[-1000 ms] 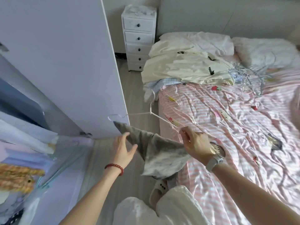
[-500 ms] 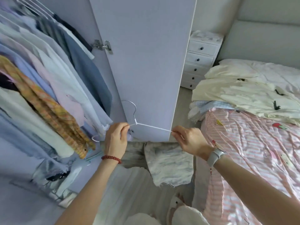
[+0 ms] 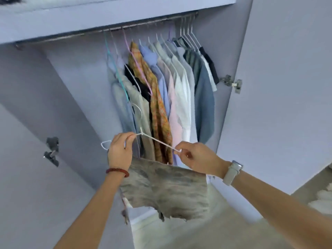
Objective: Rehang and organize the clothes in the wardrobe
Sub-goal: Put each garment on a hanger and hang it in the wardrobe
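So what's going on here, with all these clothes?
A person is putting clothes back in an open wardrobe. Both hands hold a white wire hanger with a grey mottled garment draped on it: the left hand grips near the hook, the right hand pinches the far end. It is not yet on the rail, where a row of shirts hangs.

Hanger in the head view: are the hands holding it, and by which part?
Yes. Both hands hold the white wire hanger: the left hand grips near its neck, the right hand pinches the shoulder end. The grey shorts hang from it.
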`<state>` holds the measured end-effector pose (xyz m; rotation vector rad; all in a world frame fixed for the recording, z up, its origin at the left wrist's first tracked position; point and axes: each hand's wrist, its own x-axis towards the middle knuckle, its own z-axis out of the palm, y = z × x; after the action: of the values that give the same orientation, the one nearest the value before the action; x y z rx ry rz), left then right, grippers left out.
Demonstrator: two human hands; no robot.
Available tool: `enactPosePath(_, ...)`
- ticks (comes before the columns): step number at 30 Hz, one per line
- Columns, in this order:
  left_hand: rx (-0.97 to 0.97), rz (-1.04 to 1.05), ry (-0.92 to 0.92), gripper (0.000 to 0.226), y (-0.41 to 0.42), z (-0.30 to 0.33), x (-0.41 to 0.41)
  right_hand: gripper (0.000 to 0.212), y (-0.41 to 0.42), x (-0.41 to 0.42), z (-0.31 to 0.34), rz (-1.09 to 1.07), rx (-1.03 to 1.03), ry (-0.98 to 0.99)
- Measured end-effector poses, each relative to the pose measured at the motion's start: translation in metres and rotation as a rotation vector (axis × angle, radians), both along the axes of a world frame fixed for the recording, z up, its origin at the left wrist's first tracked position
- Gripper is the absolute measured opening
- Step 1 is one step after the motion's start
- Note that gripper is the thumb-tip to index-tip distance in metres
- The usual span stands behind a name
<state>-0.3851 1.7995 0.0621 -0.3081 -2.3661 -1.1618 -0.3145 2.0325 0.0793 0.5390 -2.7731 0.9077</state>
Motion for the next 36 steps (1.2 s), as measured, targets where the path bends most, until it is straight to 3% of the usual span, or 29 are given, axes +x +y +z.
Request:
enactPosePath(5, -0.036, 0.254, 0.015, 0.019, -0.025, 0.042, -0.044, 0.013, -0.034, -0.073, 0.024, 0.172, -0.203, -0.005)
enactPosePath(9, -0.005, 0.403, 0.18, 0.024, -0.036, 0.077, -0.052, 0.012, -0.061, -0.112, 0.033, 0.184, -0.328, -0.041)
enactPosePath(15, -0.039, 0.492, 0.305, 0.047, -0.057, 0.111, -0.054, 0.013, -0.11, -0.146, 0.049, 0.24, -0.482, -0.085)
enactPosePath(19, -0.143, 0.576, 0.421, 0.044, -0.074, 0.142, -0.08, 0.014, -0.144, -0.181, 0.061, 0.204, -0.54, -0.062)
enactPosePath(27, -0.605, 0.729, 0.477, 0.063, -0.104, 0.189, -0.161, 0.019, -0.185, -0.254, 0.08, 0.037, -0.602, 0.04)
enactPosePath(33, -0.664, 0.802, 0.601, 0.068, -0.117, 0.18, -0.19, 0.022, -0.215, -0.309, 0.101, -0.153, -0.582, 0.129)
enactPosePath(36, -0.666, 0.804, 0.629, 0.069, -0.119, 0.179, -0.194, 0.026, -0.218, -0.329, 0.107, -0.229, -0.478, 0.093)
